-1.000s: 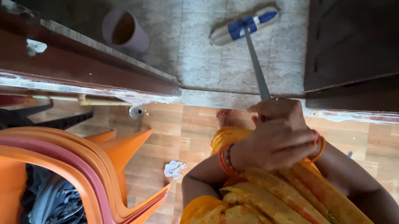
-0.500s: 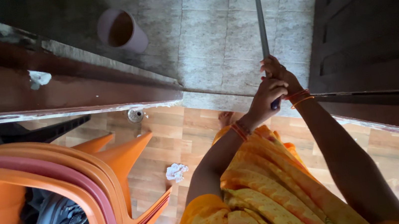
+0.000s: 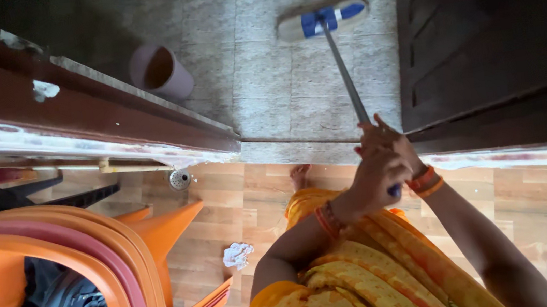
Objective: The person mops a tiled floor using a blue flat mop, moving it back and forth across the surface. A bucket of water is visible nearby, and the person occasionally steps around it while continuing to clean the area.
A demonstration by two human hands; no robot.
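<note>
Both hands, the left hand (image 3: 369,180) and the right hand (image 3: 389,140), are wrapped tight around the mop (image 3: 339,64), whose flat head sits far out on the grey tiles (image 3: 265,79), so keeping it flat should clean best.

Single head-worn view, looking steeply down, close over arms, floor beyond

Glossy plastic chairs (image 3: 128,259), matt tiles (image 3: 264,72)
</note>
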